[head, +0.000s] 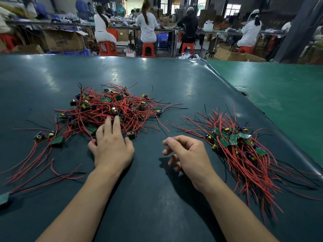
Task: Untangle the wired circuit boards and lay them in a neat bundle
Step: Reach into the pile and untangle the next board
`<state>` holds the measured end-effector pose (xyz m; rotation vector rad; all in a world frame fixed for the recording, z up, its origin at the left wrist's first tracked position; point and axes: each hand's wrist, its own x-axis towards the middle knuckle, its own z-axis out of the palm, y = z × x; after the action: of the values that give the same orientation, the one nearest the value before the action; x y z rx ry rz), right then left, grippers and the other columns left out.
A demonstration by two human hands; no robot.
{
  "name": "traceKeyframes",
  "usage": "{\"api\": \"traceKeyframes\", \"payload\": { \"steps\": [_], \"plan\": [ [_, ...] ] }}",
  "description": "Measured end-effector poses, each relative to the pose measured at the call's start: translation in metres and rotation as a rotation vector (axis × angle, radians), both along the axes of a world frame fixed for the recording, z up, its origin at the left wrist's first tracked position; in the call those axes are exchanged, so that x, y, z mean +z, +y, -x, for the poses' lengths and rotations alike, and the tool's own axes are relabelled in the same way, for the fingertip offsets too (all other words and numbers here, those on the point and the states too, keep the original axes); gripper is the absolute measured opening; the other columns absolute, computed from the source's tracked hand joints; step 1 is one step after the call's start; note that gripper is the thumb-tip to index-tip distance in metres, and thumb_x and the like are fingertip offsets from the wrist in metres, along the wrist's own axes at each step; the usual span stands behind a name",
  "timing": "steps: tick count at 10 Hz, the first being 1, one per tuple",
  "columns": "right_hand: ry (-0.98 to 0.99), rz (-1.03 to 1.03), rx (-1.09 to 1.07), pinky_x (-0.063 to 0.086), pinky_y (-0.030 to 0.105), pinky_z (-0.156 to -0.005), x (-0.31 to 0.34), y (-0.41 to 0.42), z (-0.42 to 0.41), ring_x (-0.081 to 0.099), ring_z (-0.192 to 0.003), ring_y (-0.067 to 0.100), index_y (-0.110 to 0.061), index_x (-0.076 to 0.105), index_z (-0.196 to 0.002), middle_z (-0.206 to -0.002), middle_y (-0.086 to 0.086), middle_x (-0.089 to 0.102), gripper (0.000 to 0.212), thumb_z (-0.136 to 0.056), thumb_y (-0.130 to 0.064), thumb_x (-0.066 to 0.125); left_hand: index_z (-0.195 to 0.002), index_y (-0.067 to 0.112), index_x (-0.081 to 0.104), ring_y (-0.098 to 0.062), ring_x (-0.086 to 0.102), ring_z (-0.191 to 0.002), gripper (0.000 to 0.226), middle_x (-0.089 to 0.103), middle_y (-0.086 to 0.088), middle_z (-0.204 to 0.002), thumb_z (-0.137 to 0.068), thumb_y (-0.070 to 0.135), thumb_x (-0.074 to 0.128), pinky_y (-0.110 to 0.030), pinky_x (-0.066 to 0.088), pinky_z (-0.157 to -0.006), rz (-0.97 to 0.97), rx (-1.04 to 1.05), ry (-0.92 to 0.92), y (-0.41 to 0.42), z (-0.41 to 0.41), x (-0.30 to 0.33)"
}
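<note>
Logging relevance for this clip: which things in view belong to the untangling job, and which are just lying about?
Part of the job:
tangled pile of wired boards
neat bundle
stray boards at the pile's left
left hand, fingers on the pile
right hand, loosely curled, holding nothing

Just lying about:
red stools
cardboard boxes
blue crate

One head-worn view looks forward and down — close over both hands (wide-angle), the table running ahead of them toward seated workers.
</note>
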<state>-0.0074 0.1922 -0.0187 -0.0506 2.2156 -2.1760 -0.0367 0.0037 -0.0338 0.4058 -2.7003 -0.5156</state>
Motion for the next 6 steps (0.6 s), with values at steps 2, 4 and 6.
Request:
{"api": "traceKeyframes", "payload": {
  "steps": [2,4,6],
  "plan": [
    [0.002,-0.004,0.004,0.038,0.023,-0.04,0.0,0.0,0.0,0.053,-0.046,0.014,-0.013,0.071,-0.084,-0.069,0.001,0.07,0.017,-0.096,-0.019,0.06,-0.12,0.022,0.057,-0.03,0.048,-0.108,0.037,0.063,-0.002,-0.116,-0.085,0.022,0.067,-0.046,0.032,-0.087,-0.076,0.027,0.218,-0.001,-0.004,0.002],
    [0.001,0.003,0.001,0.038,0.023,-0.04,0.0,-0.001,0.0,0.052,-0.045,0.014,-0.012,0.07,-0.084,-0.068,0.001,0.07,0.017,-0.096,-0.018,0.06,-0.107,0.017,0.055,-0.031,0.054,-0.094,0.031,0.065,-0.002,-0.096,-0.083,0.025,0.073,-0.045,0.035,-0.081,-0.128,0.03,0.458,0.002,-0.007,0.006],
    [0.005,0.0,0.004,0.038,0.023,-0.04,-0.001,0.0,0.001,0.051,-0.046,0.014,-0.012,0.071,-0.084,-0.069,0.002,0.07,0.017,-0.096,-0.02,0.06,-0.111,0.01,0.062,-0.032,0.057,-0.091,0.03,0.068,-0.007,-0.095,-0.086,0.023,0.072,-0.043,0.036,-0.082,-0.17,0.026,0.686,0.001,-0.01,0.012]
  ]
}}
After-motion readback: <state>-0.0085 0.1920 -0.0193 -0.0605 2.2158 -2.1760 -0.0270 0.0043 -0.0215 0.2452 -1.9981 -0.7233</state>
